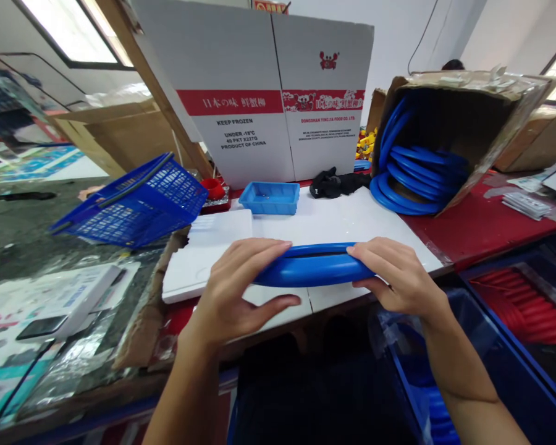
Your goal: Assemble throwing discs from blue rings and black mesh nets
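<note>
A glossy blue plastic ring (312,270), seen nearly edge-on, is held level above the white work surface (347,222). A dark slit runs along its upper side. My left hand (231,287) grips the ring's left end, fingers over the top and thumb stretched out below. At the other end my right hand (396,272) has its fingertips on top by the slit and its thumb underneath. Each hand covers the end it holds. Beyond the ring stands a small light-blue tray (269,207) with tiny items in it, beside a black cloth-like item (336,184).
A tipped carton (486,167) with several blue rings (426,176) stands at right. Blue bins (505,352) with red and blue parts sit below it. At left are a tilted blue basket (143,204) and a white device (86,300). Printed cardboard (241,62) rises behind.
</note>
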The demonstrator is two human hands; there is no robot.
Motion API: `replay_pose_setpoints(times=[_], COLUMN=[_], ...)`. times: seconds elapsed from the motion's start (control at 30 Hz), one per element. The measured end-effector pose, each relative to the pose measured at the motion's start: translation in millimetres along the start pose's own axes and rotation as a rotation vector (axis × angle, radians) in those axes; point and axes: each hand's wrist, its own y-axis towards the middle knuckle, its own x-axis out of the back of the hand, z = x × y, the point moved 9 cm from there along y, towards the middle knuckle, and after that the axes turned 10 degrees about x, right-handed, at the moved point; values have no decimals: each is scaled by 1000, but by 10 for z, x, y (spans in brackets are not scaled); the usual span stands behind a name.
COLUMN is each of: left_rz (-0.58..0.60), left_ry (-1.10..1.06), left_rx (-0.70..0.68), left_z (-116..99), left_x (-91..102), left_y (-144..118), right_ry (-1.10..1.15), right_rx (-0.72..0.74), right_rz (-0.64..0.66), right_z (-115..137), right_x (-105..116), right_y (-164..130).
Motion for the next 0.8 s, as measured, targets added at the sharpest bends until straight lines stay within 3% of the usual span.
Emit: replay_pose_setpoints(times=[0.1,0.17,0.27,0.4,0.47,0.53,0.7,0.8], left_rz=[51,33,25,-15,25,91,121,72], left_ry=[105,94,-55,-390,-434,-328,36,55], left_rx=[-78,-128,-137,37,116,117,-39,-106], left_z=[-307,-332,-58,590,720,579,-220,-351], left_x=[-121,-196,-274,-202,-208,-239,-345,-407], left_y=[134,164,110,-19,-43,-12,189,253], right_ry=[-57,-100,-67,16,-12,-70,-193,-235], right_rx=[27,54,38,-165,-148,-91,-36,-12], right_rz=[-13,-46,-88,-153,-155,-127,-65,-67], right_z=[50,64,-28,-389,-429,-373,-130,-32], right_x=[-110,-146,-116,70,125,115,13,18], right_y=[48,3,-202,-599,-686,-666,-412,-347])
